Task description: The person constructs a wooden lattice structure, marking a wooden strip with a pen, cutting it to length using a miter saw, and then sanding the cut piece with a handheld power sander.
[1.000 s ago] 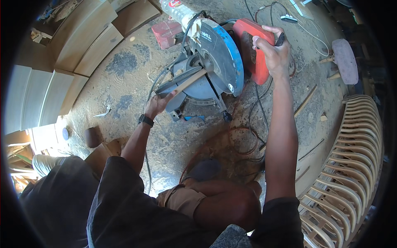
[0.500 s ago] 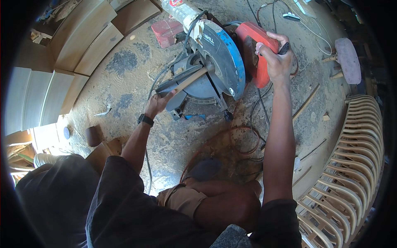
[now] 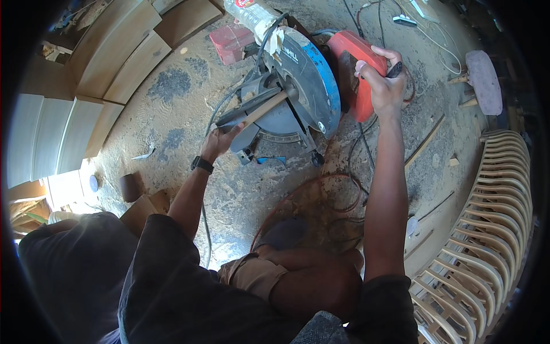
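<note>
A miter saw (image 3: 309, 74) with a dark blade guard and a blue edge stands on the floor before me. My left hand (image 3: 216, 142) grips the near end of a slim wooden strip (image 3: 264, 109), pressing it along the saw's fence. The strip's far end reaches the lowered guard, and the blade itself is hidden there. On the right, my right hand (image 3: 388, 83) is closed around the saw's red handle (image 3: 366, 92), thumb on top. A clear plastic bottle (image 3: 252, 16) is fixed at the back of the saw.
Curved wooden panels (image 3: 114, 51) are stacked at far left. A long row of curved wooden slats (image 3: 487, 229) lies at right. Cables and a reddish hose (image 3: 303, 186) trail over the dusty floor. A red box (image 3: 232, 43) sits behind the saw; a dark-clothed person (image 3: 74, 269) is at lower left.
Both hands keep their grips, and the saw and strip stay nearly where they were. The dark-clothed shape at lower left has shifted slightly.
</note>
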Available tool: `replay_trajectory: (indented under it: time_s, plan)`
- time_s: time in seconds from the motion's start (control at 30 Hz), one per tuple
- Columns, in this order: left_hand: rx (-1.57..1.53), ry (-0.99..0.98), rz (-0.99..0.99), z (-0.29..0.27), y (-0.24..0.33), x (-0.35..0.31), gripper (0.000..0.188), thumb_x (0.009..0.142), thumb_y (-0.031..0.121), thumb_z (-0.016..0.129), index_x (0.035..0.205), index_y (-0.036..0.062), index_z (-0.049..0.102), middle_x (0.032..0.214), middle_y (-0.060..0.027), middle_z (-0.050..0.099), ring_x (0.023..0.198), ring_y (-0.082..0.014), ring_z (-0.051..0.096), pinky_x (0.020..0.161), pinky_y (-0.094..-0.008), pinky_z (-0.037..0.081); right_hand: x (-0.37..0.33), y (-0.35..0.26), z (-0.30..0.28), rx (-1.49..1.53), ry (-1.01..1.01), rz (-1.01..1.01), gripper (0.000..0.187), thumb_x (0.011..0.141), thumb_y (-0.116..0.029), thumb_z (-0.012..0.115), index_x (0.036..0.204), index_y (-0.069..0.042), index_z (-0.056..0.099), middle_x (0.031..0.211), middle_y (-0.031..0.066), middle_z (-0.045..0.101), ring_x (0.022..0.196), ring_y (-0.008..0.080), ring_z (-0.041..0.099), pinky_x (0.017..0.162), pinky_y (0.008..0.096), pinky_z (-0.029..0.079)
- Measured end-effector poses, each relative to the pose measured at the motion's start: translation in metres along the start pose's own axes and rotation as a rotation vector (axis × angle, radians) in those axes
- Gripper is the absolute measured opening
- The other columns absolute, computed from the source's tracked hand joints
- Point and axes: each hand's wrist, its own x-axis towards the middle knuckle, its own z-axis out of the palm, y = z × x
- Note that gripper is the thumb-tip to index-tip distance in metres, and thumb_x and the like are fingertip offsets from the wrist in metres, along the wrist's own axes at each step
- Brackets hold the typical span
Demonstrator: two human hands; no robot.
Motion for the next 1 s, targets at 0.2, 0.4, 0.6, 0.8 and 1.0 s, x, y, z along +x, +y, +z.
replay_trajectory:
  time_s: [0.2, 0.4, 0.6, 0.8, 1.0]
  plan:
    - [0.019, 0.018, -0.018, 0.001, -0.008, 0.005, 0.086, 0.086, 0.079, 0.055, 0.121, 0.0035, 0.074, 0.111, -0.0215, 0.074, 0.106, -0.0324, 0.069, 0.093, -0.0411, 0.051, 0.001, 0.003, 0.000, 0.006, -0.010, -0.006, 0.040, 0.080, -0.002, 0.081, 0.116, 0.001, 0.063, 0.092, 0.0140, 0.073, 0.075, 0.0159, 0.070, 0.070, 0.0303, 0.058]
    - [0.010, 0.023, -0.013, -0.003, 0.009, -0.008, 0.089, 0.085, 0.082, 0.054, 0.122, 0.0030, 0.073, 0.116, -0.0230, 0.072, 0.110, -0.0339, 0.068, 0.095, -0.0414, 0.050, -0.001, 0.005, -0.001, 0.013, -0.009, 0.000, 0.041, 0.081, -0.002, 0.080, 0.117, 0.001, 0.063, 0.091, 0.0138, 0.073, 0.075, 0.0154, 0.070, 0.070, 0.0303, 0.058]
    - [0.025, 0.027, -0.011, -0.002, 0.001, -0.003, 0.091, 0.085, 0.084, 0.052, 0.124, 0.0035, 0.073, 0.118, -0.0241, 0.072, 0.114, -0.0345, 0.067, 0.097, -0.0415, 0.049, -0.001, 0.001, 0.001, 0.011, 0.002, 0.012, 0.041, 0.081, -0.002, 0.080, 0.118, 0.001, 0.063, 0.092, 0.0132, 0.073, 0.074, 0.0152, 0.070, 0.070, 0.0301, 0.058]
    - [0.032, 0.024, -0.012, -0.004, 0.014, -0.011, 0.092, 0.085, 0.084, 0.051, 0.121, 0.0023, 0.074, 0.113, -0.0233, 0.073, 0.109, -0.0345, 0.069, 0.095, -0.0420, 0.050, -0.003, 0.003, 0.000, -0.009, 0.007, -0.007, 0.041, 0.081, -0.003, 0.080, 0.117, 0.002, 0.063, 0.091, 0.0128, 0.073, 0.075, 0.0150, 0.070, 0.070, 0.0300, 0.058]
    - [0.017, 0.024, 0.004, -0.004, 0.011, -0.010, 0.094, 0.084, 0.086, 0.050, 0.118, 0.0015, 0.075, 0.107, -0.0224, 0.074, 0.105, -0.0350, 0.070, 0.091, -0.0433, 0.052, -0.002, 0.001, 0.001, 0.007, 0.011, 0.003, 0.041, 0.080, -0.003, 0.080, 0.117, 0.002, 0.063, 0.090, 0.0127, 0.073, 0.075, 0.0149, 0.070, 0.069, 0.0296, 0.057]
